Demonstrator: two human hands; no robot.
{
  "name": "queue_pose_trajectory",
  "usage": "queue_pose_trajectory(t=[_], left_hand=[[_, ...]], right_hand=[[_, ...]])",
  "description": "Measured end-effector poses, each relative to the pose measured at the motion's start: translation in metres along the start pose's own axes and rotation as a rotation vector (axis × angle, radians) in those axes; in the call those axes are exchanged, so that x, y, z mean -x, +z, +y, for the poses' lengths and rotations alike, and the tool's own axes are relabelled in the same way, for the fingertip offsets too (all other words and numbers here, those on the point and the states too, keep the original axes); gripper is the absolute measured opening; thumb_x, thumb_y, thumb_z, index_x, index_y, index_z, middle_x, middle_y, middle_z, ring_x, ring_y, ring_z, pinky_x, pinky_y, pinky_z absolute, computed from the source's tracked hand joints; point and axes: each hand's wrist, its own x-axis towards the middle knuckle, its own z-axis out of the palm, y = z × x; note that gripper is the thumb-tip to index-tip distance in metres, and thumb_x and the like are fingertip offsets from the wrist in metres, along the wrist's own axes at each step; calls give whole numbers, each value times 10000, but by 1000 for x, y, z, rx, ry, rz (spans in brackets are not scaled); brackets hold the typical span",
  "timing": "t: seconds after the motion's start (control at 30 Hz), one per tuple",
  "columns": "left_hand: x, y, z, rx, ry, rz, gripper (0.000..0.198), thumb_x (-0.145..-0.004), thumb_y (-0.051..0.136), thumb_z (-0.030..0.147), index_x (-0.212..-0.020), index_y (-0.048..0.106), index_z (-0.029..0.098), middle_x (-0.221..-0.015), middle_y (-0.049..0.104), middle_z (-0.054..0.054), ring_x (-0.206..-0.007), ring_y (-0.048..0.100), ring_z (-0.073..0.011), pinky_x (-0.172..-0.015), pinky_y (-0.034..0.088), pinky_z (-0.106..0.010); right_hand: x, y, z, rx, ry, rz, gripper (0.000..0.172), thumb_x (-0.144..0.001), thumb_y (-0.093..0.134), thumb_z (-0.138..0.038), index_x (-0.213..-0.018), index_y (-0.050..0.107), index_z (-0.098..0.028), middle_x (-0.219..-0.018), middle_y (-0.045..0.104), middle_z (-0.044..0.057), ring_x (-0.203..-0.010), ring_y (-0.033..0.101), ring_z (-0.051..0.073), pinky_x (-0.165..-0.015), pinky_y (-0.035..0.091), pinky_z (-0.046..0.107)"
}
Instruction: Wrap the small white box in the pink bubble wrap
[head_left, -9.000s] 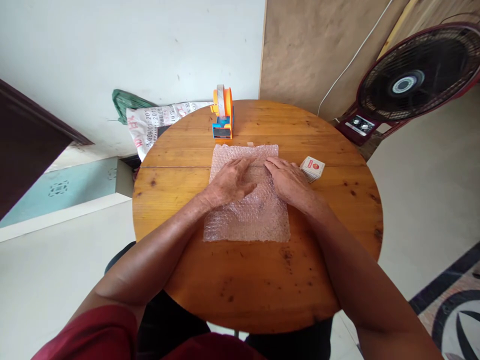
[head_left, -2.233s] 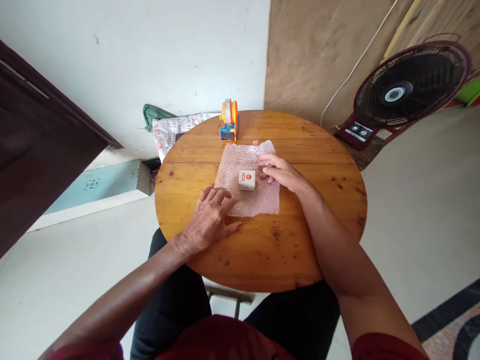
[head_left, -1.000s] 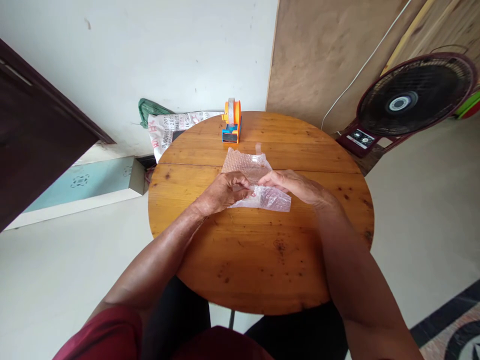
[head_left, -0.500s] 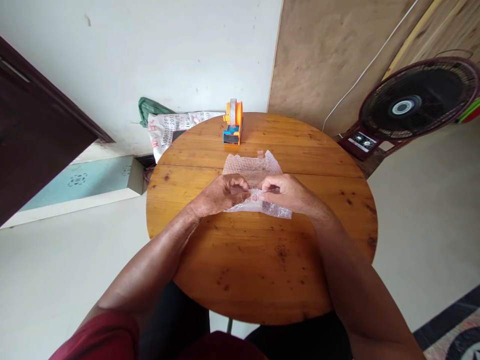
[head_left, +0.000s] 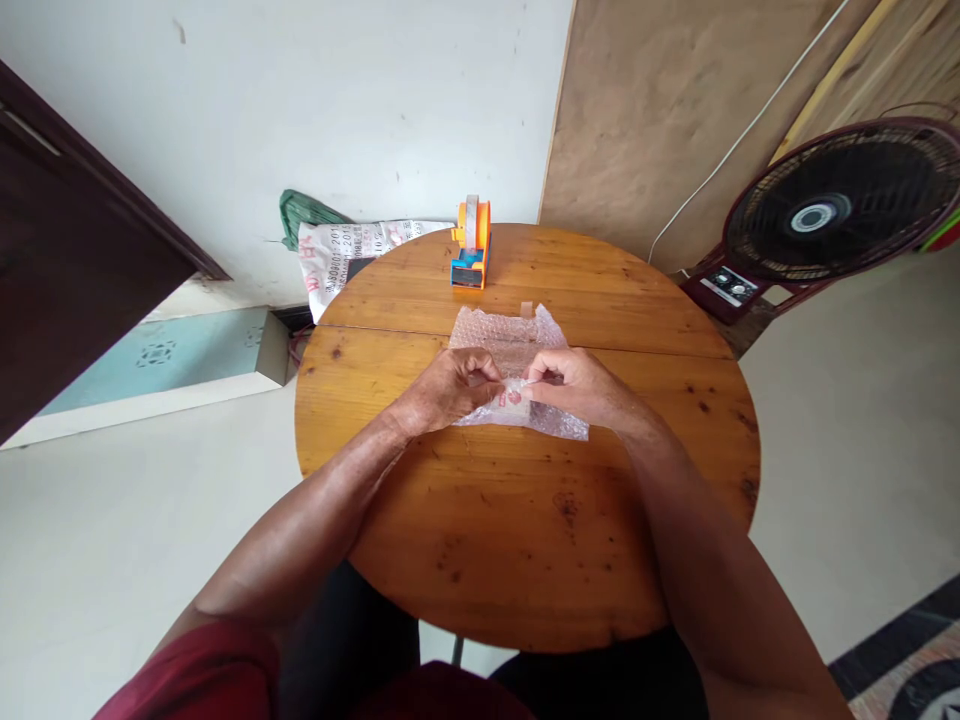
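A sheet of clear bubble wrap (head_left: 491, 330) lies on the wooden table in front of me. Under its near part shows a small pale item with red marks (head_left: 514, 398), whose kind I cannot make out. My left hand (head_left: 461, 385) pinches the wrap between thumb and fingers from the left. From the right, my right hand (head_left: 566, 382) pinches the same wrap a short gap away. A bit of clear tape (head_left: 526, 309) sticks to the far edge of the sheet.
An orange and blue tape dispenser (head_left: 471, 245) stands towards the back of the round wooden table (head_left: 480, 540). Behind the table's left edge lies a printed white sack (head_left: 322, 262) with a green bag (head_left: 306, 212). A dark fan (head_left: 817, 215) stands at the right.
The view has shifted slightly. Both hands stay pinched on the bubble wrap, and more of the pale item with red marks shows between them.
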Motion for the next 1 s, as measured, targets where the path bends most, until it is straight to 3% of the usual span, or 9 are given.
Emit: queue_pose_trajectory(t=[0.37, 0.57, 0.73, 0.87, 1.0], left_hand=[[-4, 2, -1, 93, -117, -32, 194, -725, 725, 287, -734, 592, 146, -648, 566, 29, -566, 450, -63, -510, 314, -187], [-7, 0, -4, 285, -110, -138, 273, -715, 727, 271, -909, 571, 159, -717, 560, 37, -604, 472, -62, -550, 340, -196], [-7, -1, -5, 307, -114, -157, 275, -730, 711, 247, -946, 573, 147, -716, 550, 37, -590, 448, -62, -542, 324, -207], [-6, -1, -6, 296, -112, -153, 249, -756, 673, 221, -971, 572, 146, -757, 584, 21, -615, 473, -68, -565, 337, -211], [-6, -2, -3, 264, -101, -168, 231, -772, 672, 236, -967, 585, 148, -795, 621, 7, -658, 520, -81, -591, 359, -212]], right_hand=[[-3, 0, 7, -57, 1, -30, 141, -772, 675, -313, -751, 588, -204, -685, 603, -23, -607, 516, 121, -555, 366, 260], [-3, 0, 8, -236, -40, -133, 191, -830, 648, -319, -985, 616, -213, -914, 702, 27, -827, 642, 170, -752, 480, 310], [-5, 0, 14, -232, -43, -143, 218, -835, 632, -299, -1030, 610, -204, -946, 702, 31, -862, 651, 177, -792, 491, 328], [0, 3, 4, -63, -95, -35, 163, -833, 598, -213, -993, 570, -222, -914, 667, 9, -818, 632, 170, -740, 478, 306], [7, 9, -13, 355, -322, 105, 187, -815, 522, -71, -875, 632, -210, -973, 652, 47, -933, 577, 200, -850, 431, 346]])
